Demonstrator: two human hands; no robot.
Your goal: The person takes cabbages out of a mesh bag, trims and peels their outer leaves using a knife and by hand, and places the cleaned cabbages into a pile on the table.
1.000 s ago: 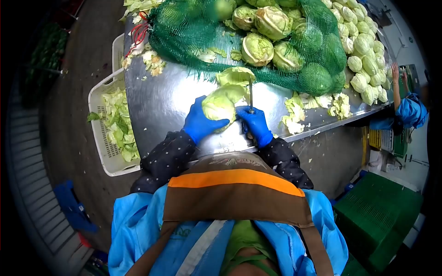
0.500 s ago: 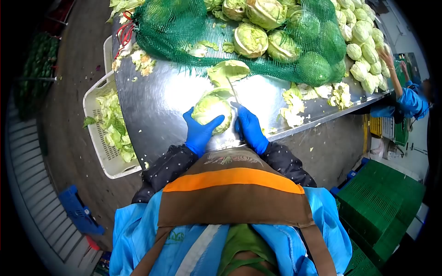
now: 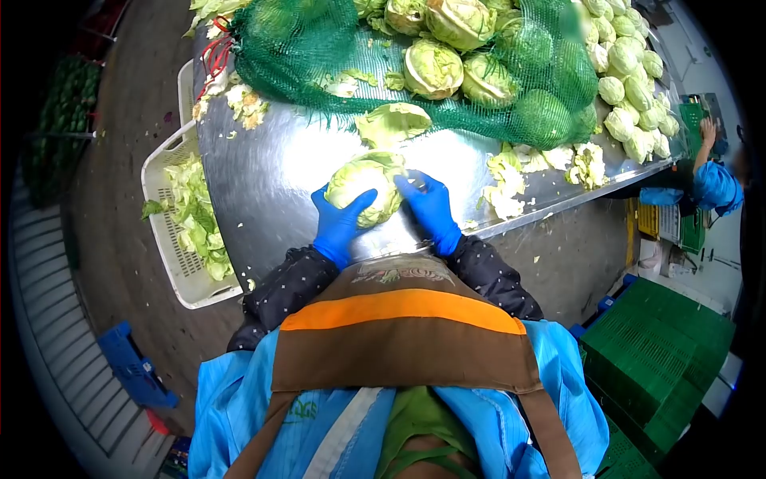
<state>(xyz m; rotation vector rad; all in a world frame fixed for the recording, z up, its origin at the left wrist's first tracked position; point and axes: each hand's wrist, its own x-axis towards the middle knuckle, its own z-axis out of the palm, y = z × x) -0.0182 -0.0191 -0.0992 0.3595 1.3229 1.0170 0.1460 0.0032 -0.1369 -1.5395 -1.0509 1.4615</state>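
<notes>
A pale green cabbage (image 3: 366, 189) rests on the metal table in front of me. My left hand (image 3: 338, 223), in a blue glove, is wrapped round its left and near side, with the thumb across the front. At the cabbage's right side is my right hand (image 3: 432, 209), also gloved in blue, with blurred fingers curled round a slim knife that is mostly hidden. A loose outer leaf (image 3: 392, 124) lies just beyond the cabbage.
A green mesh bag (image 3: 307, 72) holding several cabbages lies across the table (image 3: 267, 176). Trimmed leaves (image 3: 504, 188) are at right, near a cabbage pile (image 3: 630, 88). A white basket (image 3: 171, 263) of leaves stands left. Another person (image 3: 714, 184) is at far right.
The cabbage has been turned and tipped slightly in my left hand. My right hand has shifted up against its side, and the knife shows less. The other person's arm has drawn back from the pile.
</notes>
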